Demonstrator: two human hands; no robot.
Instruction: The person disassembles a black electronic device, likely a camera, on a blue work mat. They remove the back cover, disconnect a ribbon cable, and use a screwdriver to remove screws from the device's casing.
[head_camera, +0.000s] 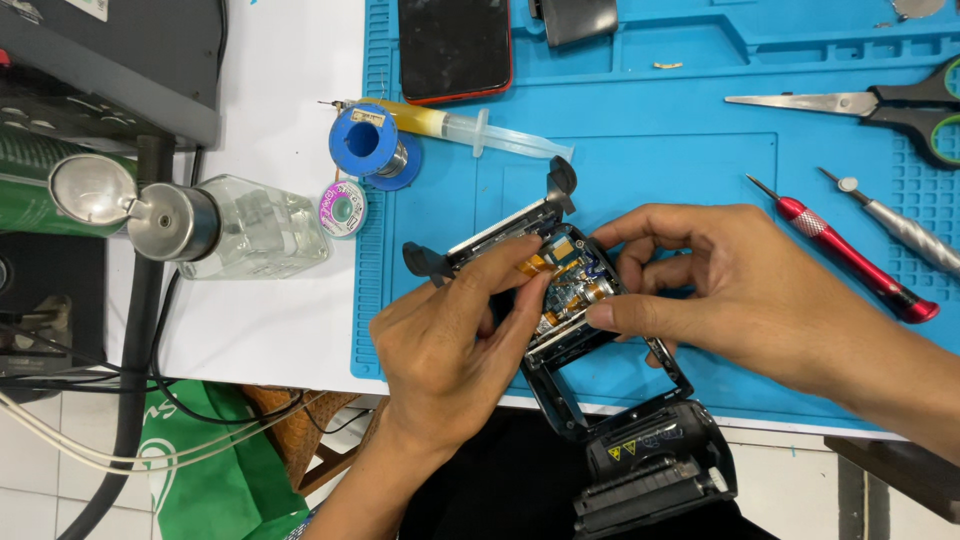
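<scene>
A small opened black electronic device (560, 290) with an exposed circuit board and orange flex cables lies on the blue work mat (650, 170). My left hand (450, 350) grips its left side, thumb and forefinger pinching near the board. My right hand (730, 290) holds its right side, fingertips on the board's edge. A black frame of the device hangs over the table's front edge. A separate black housing part (655, 465) with yellow warning labels sits below, in my lap.
On the mat lie a phone (455, 45), scissors (880, 105), a red-handled screwdriver (850, 260), a silver screwdriver (905, 235) and a syringe (470, 130). A blue solder spool (368, 145), small wire reel (343, 208) and glass dispenser bottle (230, 225) stand at left.
</scene>
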